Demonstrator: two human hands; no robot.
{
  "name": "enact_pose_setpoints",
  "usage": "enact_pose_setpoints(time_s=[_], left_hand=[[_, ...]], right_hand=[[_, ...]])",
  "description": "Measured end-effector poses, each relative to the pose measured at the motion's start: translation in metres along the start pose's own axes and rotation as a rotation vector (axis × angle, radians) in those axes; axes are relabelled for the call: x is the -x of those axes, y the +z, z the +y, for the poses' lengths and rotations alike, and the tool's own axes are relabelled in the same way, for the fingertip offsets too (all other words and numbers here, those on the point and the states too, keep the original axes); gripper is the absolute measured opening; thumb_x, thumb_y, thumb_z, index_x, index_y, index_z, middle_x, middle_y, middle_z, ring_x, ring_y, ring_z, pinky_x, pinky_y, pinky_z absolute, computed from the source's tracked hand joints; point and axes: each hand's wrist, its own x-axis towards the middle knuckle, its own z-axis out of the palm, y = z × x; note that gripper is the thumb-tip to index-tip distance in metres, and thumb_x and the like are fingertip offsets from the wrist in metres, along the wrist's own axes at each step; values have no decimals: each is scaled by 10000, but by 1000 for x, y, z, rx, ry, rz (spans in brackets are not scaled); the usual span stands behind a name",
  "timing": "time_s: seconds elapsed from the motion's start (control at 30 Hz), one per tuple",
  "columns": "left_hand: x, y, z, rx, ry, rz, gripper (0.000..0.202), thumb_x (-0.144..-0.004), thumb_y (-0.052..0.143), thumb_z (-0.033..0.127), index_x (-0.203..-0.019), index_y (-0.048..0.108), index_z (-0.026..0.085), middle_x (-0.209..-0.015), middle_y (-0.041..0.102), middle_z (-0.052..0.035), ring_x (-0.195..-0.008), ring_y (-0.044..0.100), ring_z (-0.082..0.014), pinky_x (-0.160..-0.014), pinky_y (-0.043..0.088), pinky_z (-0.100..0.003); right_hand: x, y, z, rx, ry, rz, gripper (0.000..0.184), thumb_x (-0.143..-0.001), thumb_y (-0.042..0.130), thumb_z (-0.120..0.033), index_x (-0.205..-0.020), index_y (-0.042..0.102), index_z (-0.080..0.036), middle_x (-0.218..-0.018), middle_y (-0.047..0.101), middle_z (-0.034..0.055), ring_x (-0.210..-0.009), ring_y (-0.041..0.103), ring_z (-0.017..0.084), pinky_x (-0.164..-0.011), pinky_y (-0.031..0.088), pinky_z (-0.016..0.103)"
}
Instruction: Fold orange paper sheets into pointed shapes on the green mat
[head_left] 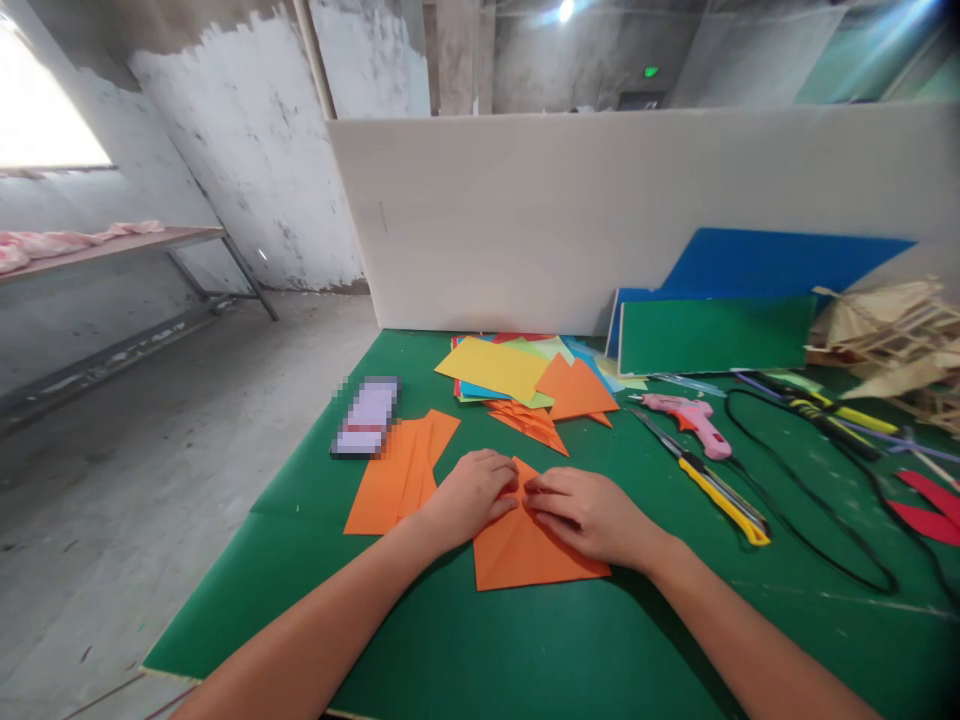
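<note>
At nine o'clock from the hands, two loose orange sheets (390,480) overlapped on the green tabletop (300,600), with one blurred flat object (366,415) just beyond them. The left hand (469,492) and right hand (585,512) lay palm-down with fingers loosely bent and fingertips nearly meeting. They pressed the upper point of one folded orange paper (525,555) at the tabletop's near middle, and neither clasped anything. A clean crease probably called for lining the edges up first, then pinning with one hand while the other ran outward along the fold. At twelve o'clock sat one stack of coloured sheets (499,368); at two o'clock, one pink glue gun (690,415) and one yellow-handled knife (724,490).
</note>
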Motion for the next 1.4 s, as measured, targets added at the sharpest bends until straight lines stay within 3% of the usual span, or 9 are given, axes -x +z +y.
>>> enact_pose_setpoints(time_s=[0.23, 0.4, 0.63, 0.97, 1.1, 1.23, 1.4], left_hand=[[1, 3, -1, -60, -90, -18, 200, -825, 654, 277, -986, 603, 170, -1210, 627, -53, -1111, 541, -237, -982, 394, -390], [1, -2, -1, -84, -161, -68, 289, -808, 676, 320, -1048, 591, 184, -1298, 572, -54, -1147, 498, -252, -938, 410, -394], [7, 0, -2, -220, -162, -24, 461, -848, 613, 414, -1247, 510, 208, -1324, 524, -68, -1151, 434, -280, -934, 359, -426], [8, -2, -2, -268, -168, -30, 480, -855, 580, 456, -1282, 495, 254, -1300, 504, -58, -1085, 436, -275, -917, 353, -426], [6, -6, 5, -340, -168, -35, 410, -843, 599, 454, -1197, 555, 251, -1283, 519, -59, -1089, 434, -285, -907, 344, -428], [5, -13, 16, -435, -147, -51, 238, -805, 666, 379, -959, 647, 199, -1296, 516, -59, -1105, 432, -295, -918, 317, -443], [9, -23, 20, -445, -103, -111, 143, -823, 647, 322, -769, 669, 191, -980, 615, -60, -971, 478, -254, -857, 320, -410]], right_hand=[[0, 1, 1, 3, -3, 4, 257, -949, 444, -245, -1058, 675, -210, -1044, 675, 92, -931, 622, 203, -777, 520, 335], [0, 0, 0, -3, 12, -8, 246, -940, 461, -238, -1064, 673, -215, -1057, 671, 87, -948, 616, 205, -792, 515, 338], [0, 1, 1, -21, 7, 14, 250, -934, 466, -233, -1070, 676, -219, -1053, 675, 88, -945, 621, 203, -798, 522, 336], [1, 1, 1, -7, 15, 10, 245, -921, 482, -225, -1066, 679, -225, -1062, 675, 82, -949, 623, 200, -799, 524, 329], [0, 0, 1, 3, 10, 4, 250, -930, 469, -223, -1064, 680, -221, -1056, 676, 86, -946, 621, 203, -793, 524, 333], [0, 0, 1, 20, 11, -19, 259, -941, 452, -226, -1061, 681, -211, -1065, 674, 88, -951, 616, 206, -793, 523, 343], [0, 0, 1, 22, -1, 0, 248, -935, 468, -229, -1054, 685, -215, -1062, 679, 87, -941, 624, 198, -786, 525, 335]])
